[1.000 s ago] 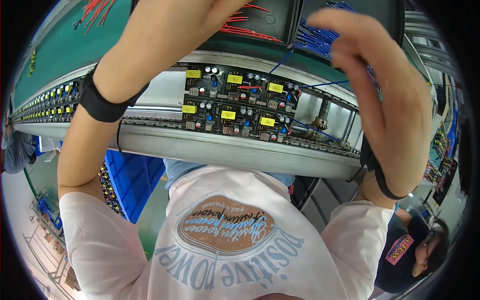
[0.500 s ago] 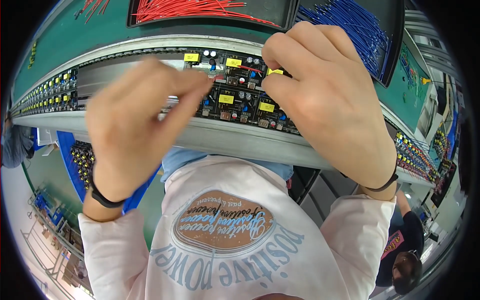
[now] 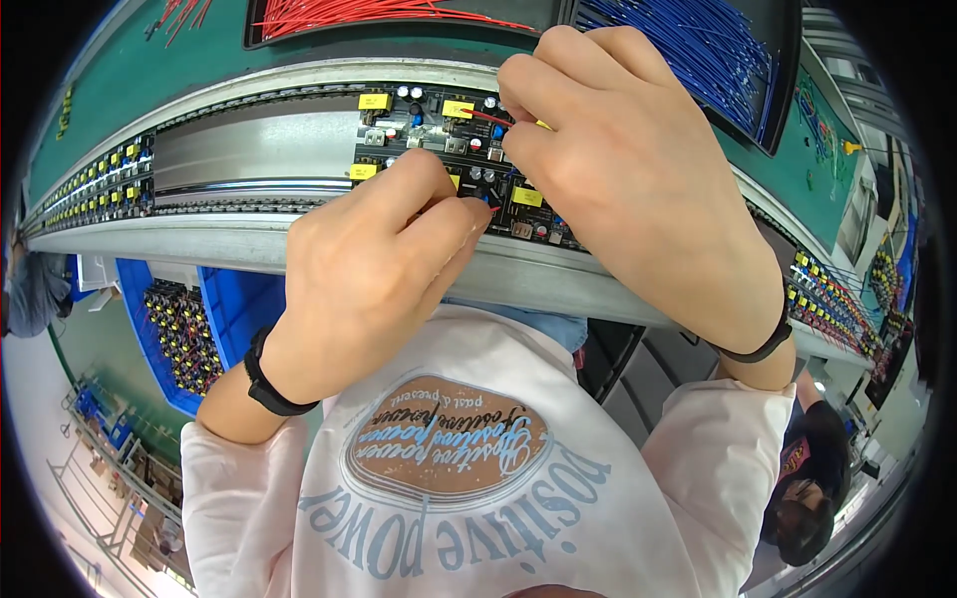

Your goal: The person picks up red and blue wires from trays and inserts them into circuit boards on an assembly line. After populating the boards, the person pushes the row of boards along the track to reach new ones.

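Front rail (image 3: 528,277) is showing smooth, dull metal; grey metal plate (image 3: 254,145) is gleaming. Black tray (image 3: 768,22) is looking like matt plastic. Red wires (image 3: 359,12), blue wires (image 3: 688,50) are shining, glossy plastic. White shirt (image 3: 449,439) is creasing: soft, matt cloth.

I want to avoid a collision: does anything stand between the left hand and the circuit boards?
Nothing visible does. The left hand is right at the lower row of circuit boards; the right hand is over their right part, not in between.
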`<act>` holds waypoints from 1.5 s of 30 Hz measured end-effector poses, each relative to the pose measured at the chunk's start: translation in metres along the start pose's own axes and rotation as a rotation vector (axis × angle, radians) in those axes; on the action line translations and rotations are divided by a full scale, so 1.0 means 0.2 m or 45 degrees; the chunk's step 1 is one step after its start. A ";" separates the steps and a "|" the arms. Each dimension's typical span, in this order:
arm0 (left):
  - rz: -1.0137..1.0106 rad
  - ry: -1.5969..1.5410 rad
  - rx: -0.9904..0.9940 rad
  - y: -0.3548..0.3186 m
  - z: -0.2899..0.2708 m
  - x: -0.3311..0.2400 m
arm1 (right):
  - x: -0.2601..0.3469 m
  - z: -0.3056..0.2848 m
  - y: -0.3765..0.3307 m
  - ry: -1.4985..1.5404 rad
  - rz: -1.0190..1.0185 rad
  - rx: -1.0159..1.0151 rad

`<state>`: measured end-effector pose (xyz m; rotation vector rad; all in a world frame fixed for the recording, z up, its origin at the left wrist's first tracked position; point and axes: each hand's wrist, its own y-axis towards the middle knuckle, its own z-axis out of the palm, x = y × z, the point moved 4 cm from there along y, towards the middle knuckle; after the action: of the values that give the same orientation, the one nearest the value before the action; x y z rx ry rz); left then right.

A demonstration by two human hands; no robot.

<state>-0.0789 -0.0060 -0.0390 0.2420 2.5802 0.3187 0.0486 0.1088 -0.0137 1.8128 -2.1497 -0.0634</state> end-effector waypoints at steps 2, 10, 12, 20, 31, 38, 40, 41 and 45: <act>0.003 0.027 -0.021 0.01 0.01 -0.01 | 0.00 0.00 0.00 0.001 0.000 0.000; -0.019 0.095 0.012 0.02 0.02 0.00 | -0.01 0.02 0.00 0.016 -0.016 0.002; -0.022 0.103 0.023 0.02 0.03 0.00 | -0.01 0.03 -0.01 0.020 -0.019 -0.001; -0.028 0.138 0.040 0.03 0.03 0.01 | -0.01 0.05 -0.02 0.036 -0.038 -0.005; -0.033 0.182 0.013 0.03 0.05 0.00 | -0.02 0.09 -0.02 0.065 -0.064 -0.017; -0.040 0.156 0.015 0.03 0.05 0.00 | -0.04 0.04 -0.02 0.114 -0.056 -0.002; -0.028 0.140 -0.010 0.04 0.05 0.00 | -0.05 0.00 -0.02 0.140 -0.049 0.008; -0.014 0.161 0.014 0.04 0.05 -0.01 | -0.06 -0.03 -0.02 0.160 -0.039 0.007; 0.019 0.246 0.087 0.03 0.04 -0.01 | -0.10 -0.14 0.01 0.235 0.054 -0.008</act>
<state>-0.0724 0.0015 -0.0428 0.2672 2.7840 0.2713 0.0581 0.1329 0.0094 1.6971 -2.0551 0.1034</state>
